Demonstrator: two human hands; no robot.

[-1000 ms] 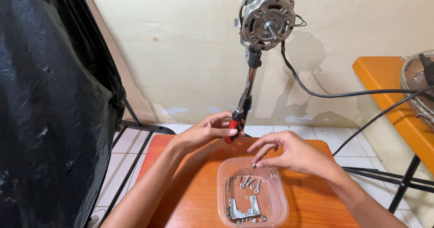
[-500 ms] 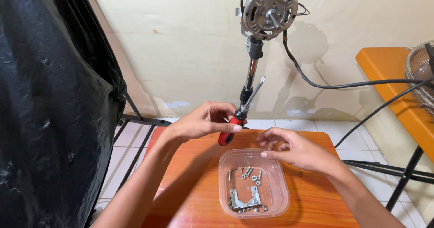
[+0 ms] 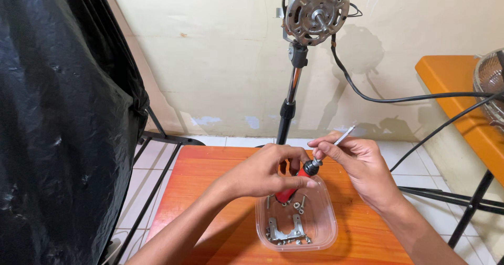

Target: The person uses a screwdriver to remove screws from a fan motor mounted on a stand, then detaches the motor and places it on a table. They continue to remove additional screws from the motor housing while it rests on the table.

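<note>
Head view: the left hand (image 3: 262, 170) is clenched around the red handle of a screwdriver (image 3: 310, 166), gripping it low so the shaft angles up and to the right; the right hand (image 3: 357, 162) pinches the metal shaft (image 3: 344, 137) near its tip between thumb and fingertips, apparently steadying or turning the bit while the other hand braces the handle. Both hands hover over the far half of an orange wooden table (image 3: 210, 191), directly above a clear plastic container (image 3: 325, 228) that sits near the middle of the table toward its near edge; inside it lie loose screws (image 3: 298, 205) and a bent metal bracket (image 3: 286, 228), kept together so that small parts do not roll off. Beyond the table's far edge stands a fan stand (image 3: 289, 107) carrying a bare fan motor (image 3: 316, 10), its black cable (image 3: 399, 98) trailing right toward an orange bench (image 3: 457, 81); a black plastic sheet (image 3: 58, 118) hangs at left.
</note>
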